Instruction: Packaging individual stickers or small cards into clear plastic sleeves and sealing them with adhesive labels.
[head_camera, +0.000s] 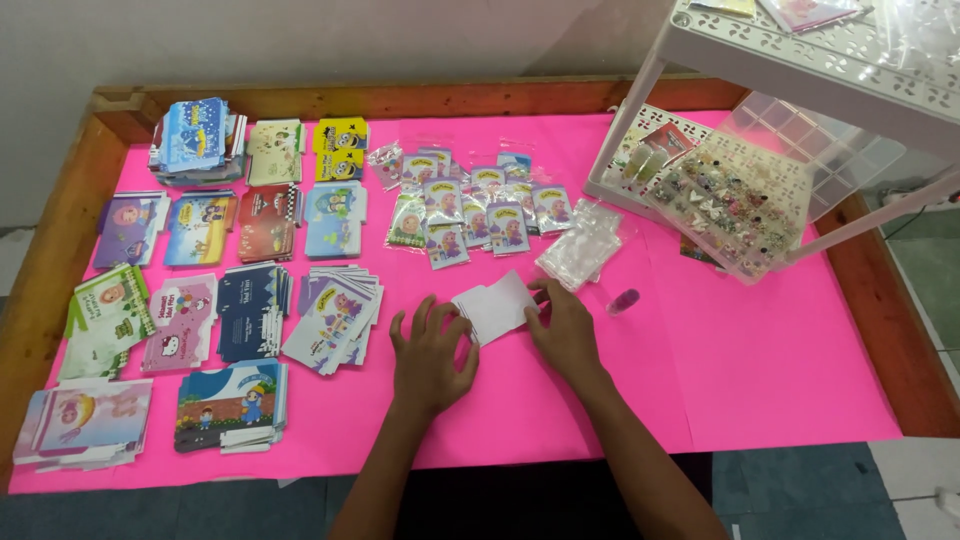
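Observation:
A small white paper piece (497, 305) lies on the pink table cover (760, 370) near the middle. My left hand (430, 355) rests flat on the cover with its fingers spread, fingertips touching the paper's left edge. My right hand (565, 330) presses on the paper's right edge with its fingers. Just beyond my right hand lies a pile of small clear plastic bags (580, 245). A small purple glittery thing (623, 300) sits to the right of that hand.
Stacks of colourful flat printed cards (250, 310) cover the left half. Small packets with cartoon figures (470, 205) lie at the centre back. A white plastic rack (800, 60) and a clear compartment box of small trinkets (745, 200) stand at the right. A wooden rim (60, 240) borders the table.

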